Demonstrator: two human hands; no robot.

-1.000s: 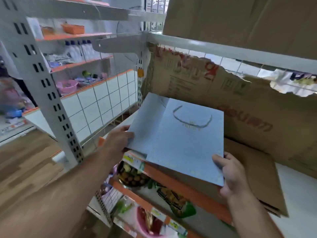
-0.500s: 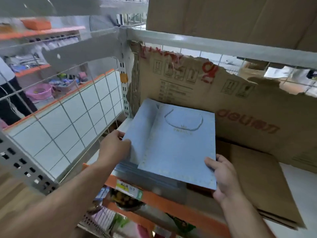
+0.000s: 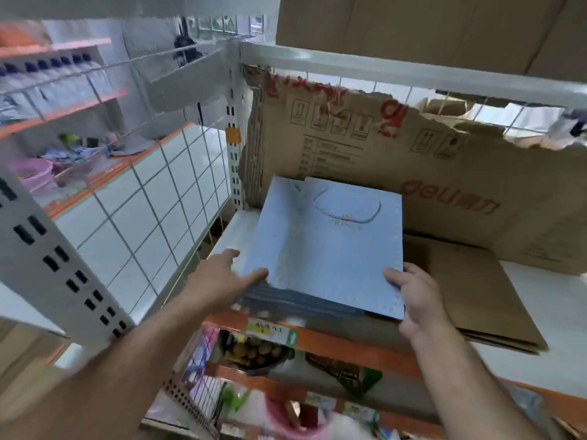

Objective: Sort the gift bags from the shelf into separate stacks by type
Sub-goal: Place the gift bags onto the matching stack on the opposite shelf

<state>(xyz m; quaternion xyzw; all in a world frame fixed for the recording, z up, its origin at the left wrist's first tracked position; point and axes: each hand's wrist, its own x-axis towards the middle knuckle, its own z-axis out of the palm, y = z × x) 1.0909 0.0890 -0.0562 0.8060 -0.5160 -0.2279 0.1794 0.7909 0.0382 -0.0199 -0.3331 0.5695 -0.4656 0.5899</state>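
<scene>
Pinch of right hand (image 3: 416, 300) on blue gift bag (image 3: 336, 258) corner, underside fingers hidden; hold of left hand (image 3: 219, 277) unclear.

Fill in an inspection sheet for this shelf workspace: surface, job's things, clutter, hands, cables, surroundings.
Surface: white shelf with an orange front edge.
Job's things: blue bag lying on a blue stack; flat brown bags, probably, to its right.
Clutter: torn cardboard standing behind.
Hands: left hand has its thumb on the blue bag's near left corner, fingers straight beside it; right hand grips the near right corner.
Cables: nothing seen.
Surroundings: wire grid at left, bottles beyond it, goods one level down.
</scene>
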